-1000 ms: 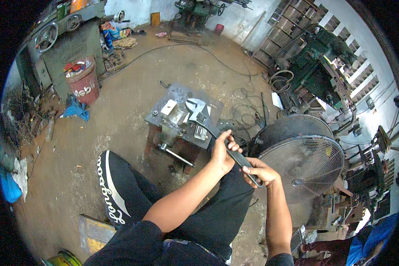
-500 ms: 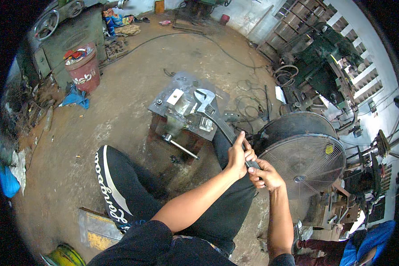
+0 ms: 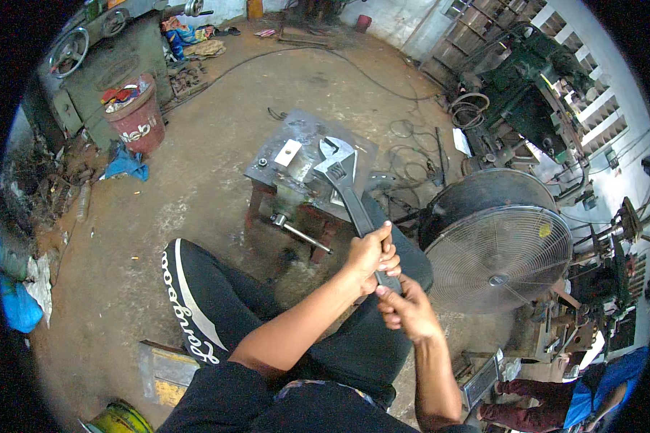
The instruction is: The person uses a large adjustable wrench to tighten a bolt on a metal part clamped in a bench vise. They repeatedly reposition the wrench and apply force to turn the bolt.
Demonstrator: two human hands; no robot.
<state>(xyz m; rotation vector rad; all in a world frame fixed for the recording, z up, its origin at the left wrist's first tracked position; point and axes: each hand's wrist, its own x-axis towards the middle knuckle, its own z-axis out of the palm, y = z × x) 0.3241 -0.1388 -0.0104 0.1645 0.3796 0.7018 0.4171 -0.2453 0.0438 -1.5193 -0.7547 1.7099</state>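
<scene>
A large adjustable wrench (image 3: 356,209) lies diagonally before me, its jaws up and to the left above a small metal-topped bench (image 3: 267,162). My left hand (image 3: 372,256) is closed around the middle of its handle. My right hand (image 3: 409,307) grips the handle's lower end, just below the left. The wrench head covers part of a vise (image 3: 292,193) on the bench; whether the jaws touch anything there I cannot tell. Below the vise its bar handle (image 3: 305,237) sticks out. A white piece with a hole (image 3: 289,152) lies on the bench top.
A big drum fan (image 3: 497,249) stands close to the right of my hands. Cables (image 3: 412,155) trail over the floor behind the bench. Machines line the right wall. At far left is a red bucket (image 3: 136,123). A person in blue (image 3: 607,390) is at lower right.
Both hands and the wrench have shifted left and slightly down; the wrench stands a little steeper. Both hands still grip it.
</scene>
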